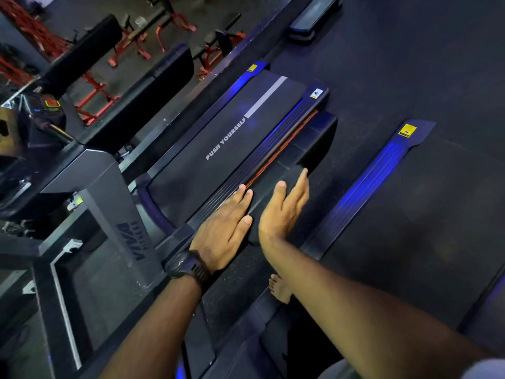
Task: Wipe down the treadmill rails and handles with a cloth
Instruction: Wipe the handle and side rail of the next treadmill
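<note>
Dim gym floor, dark rubber matting; red weight racks [120, 50] well behind, a second treadmill's side rail [363, 192] lit blue to the right. Main treadmill [218, 138] runs diagonally, belt printed "PUSH YOURSELF", console [35, 113] at far left edge

A dark padded handrail [295, 170] lies over the treadmill's right side rail [273, 149], with a red cord [284, 146] running along the seam between them

Left hand [226, 222], watch [188, 265] on the wrist: fingers extended and flat, palm down, fingertips at the seam. Right hand [287, 206]: fingers straight and together, edge-on against the handrail's outer side, thumb on top. Neither hand curls round anything

Cloth: none discernible under or between the hands; dark pad and low light may hide one, cannot tell

Progress, as judged: no streaks, damp sheen or clean/dirty boundary to read. Hands sit at the near end of this handrail, so most of its length, the far rail and the console handles look still to do. A bare foot [278, 288] shows below the right forearm
</note>
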Available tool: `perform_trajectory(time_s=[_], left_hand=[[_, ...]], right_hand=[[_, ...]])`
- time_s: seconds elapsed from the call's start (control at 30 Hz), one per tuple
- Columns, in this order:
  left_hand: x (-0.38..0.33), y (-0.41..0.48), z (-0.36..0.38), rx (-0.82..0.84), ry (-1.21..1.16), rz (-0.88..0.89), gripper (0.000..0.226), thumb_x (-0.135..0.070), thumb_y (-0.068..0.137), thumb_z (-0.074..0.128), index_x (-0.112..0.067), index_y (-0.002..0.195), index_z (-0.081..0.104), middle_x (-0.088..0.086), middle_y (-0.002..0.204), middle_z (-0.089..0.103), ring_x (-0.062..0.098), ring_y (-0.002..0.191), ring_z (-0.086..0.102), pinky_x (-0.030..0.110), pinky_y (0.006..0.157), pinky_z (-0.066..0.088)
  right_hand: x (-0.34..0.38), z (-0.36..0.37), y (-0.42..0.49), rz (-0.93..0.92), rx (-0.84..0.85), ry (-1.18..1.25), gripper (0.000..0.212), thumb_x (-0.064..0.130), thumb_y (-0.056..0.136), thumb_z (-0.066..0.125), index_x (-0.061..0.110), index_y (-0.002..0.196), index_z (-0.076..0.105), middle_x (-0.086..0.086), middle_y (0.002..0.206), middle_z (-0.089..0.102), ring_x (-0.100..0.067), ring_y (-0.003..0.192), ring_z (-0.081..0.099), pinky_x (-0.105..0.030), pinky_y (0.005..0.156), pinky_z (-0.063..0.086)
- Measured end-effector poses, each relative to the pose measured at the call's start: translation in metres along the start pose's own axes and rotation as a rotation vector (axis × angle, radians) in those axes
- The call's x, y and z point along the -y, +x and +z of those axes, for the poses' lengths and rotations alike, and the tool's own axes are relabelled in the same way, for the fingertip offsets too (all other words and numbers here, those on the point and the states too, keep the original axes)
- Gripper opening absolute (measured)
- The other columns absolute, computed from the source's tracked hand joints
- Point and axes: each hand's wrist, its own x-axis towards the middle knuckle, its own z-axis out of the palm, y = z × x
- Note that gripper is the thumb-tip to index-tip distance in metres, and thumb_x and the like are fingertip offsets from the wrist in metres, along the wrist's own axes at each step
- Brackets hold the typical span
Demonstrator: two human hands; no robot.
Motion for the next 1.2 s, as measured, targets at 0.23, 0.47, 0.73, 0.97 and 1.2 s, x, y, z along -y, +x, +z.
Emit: perform_trajectory(time_s=[0.23,0.47,0.73,0.97,1.2], left_hand=[[0.002,-0.008,-0.001,-0.006,-0.004,-0.002,0.062,-0.049,0.101,0.016,-0.022,0.157,0.016,-0.003,0.165,0.012,-0.001,0.151,0.007,0.024,0.124,0.009],[0.005,-0.019,0.001,-0.028,-0.027,-0.021,0.062,-0.048,0.102,0.018,-0.02,0.158,0.021,-0.004,0.165,0.013,0.0,0.151,0.008,0.021,0.123,0.009],[0.013,-0.023,-0.003,0.008,-0.032,0.012,0.063,-0.048,0.102,0.019,-0.02,0.158,0.019,-0.003,0.166,0.011,0.001,0.152,0.006,0.024,0.124,0.009],[0.019,-0.028,0.0,-0.017,-0.049,0.023,0.06,-0.041,0.103,0.021,-0.017,0.158,0.021,0.0,0.166,0.014,0.004,0.152,0.009,0.032,0.125,0.013],[0.023,-0.037,0.003,-0.018,-0.022,0.007,0.06,-0.041,0.104,0.021,-0.017,0.159,0.021,0.001,0.167,0.014,0.005,0.153,0.01,0.036,0.125,0.016]], right_hand=[[0.002,-0.001,-0.043,-0.047,0.07,-0.02,0.067,0.045,0.1,0.042,0.03,0.162,0.021,0.002,0.167,0.018,-0.013,0.146,0.028,-0.03,0.117,0.025],[-0.009,0.005,-0.043,0.345,0.029,0.05,0.06,0.04,0.108,0.037,0.03,0.163,0.017,-0.001,0.166,0.022,-0.021,0.149,0.031,-0.037,0.121,0.026],[-0.02,0.003,-0.031,-0.009,0.006,-0.022,0.063,0.04,0.103,0.041,0.023,0.161,0.023,-0.004,0.166,0.022,-0.016,0.149,0.027,-0.032,0.12,0.023],[-0.019,0.002,-0.073,-0.072,0.054,0.022,0.062,0.036,0.104,0.045,0.022,0.161,0.024,0.0,0.165,0.021,0.001,0.142,0.022,-0.009,0.112,0.013],[-0.031,0.011,-0.072,0.351,-0.014,0.06,0.061,0.04,0.107,0.039,0.025,0.163,0.019,-0.002,0.166,0.023,-0.019,0.15,0.028,-0.035,0.122,0.023]])
